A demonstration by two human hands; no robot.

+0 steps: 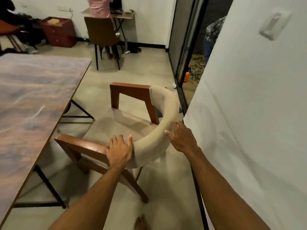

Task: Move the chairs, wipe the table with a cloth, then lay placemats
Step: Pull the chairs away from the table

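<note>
**Chair pulled out from the worktop, both hands at its backrest**

So the chair (132,123) sits mid-frame on the floor (146,68), just right of the worktop (33,103), angled so its seat faces left and far, toward the worktop. It's got red-brown wooden arms and a curved beige padded backrest, and that backrest is the part nearest the camera. Whether all its legs are flat on the floor I can't tell, things are a bit blurry down there.

Both forearms reach in from the near edge, bare, stretched forward and slightly inward. The left hand (120,151) is palm-down right where the near wooden arm meets the backrest, fingers spread over the wood and thumb pressed up against the padding. It's a loose rest more than a proper closed grip. The right hand (181,138) is wide open, fingers splayed, at the outer curve of the backrest; fingertips look like they're touching or just about touching the padding, not wrapped round anything.

Room-wise: the worktop's right edge runs diagonally close by the chair's left side, with its black metal legs (49,185) underneath. A white wall (249,113) is tight on the right, nearly touching the backrest. Far of the chair there's open floor up to another chair (101,32) at a small desk (123,14), and a sliding glass door (186,39) at far right.
</note>
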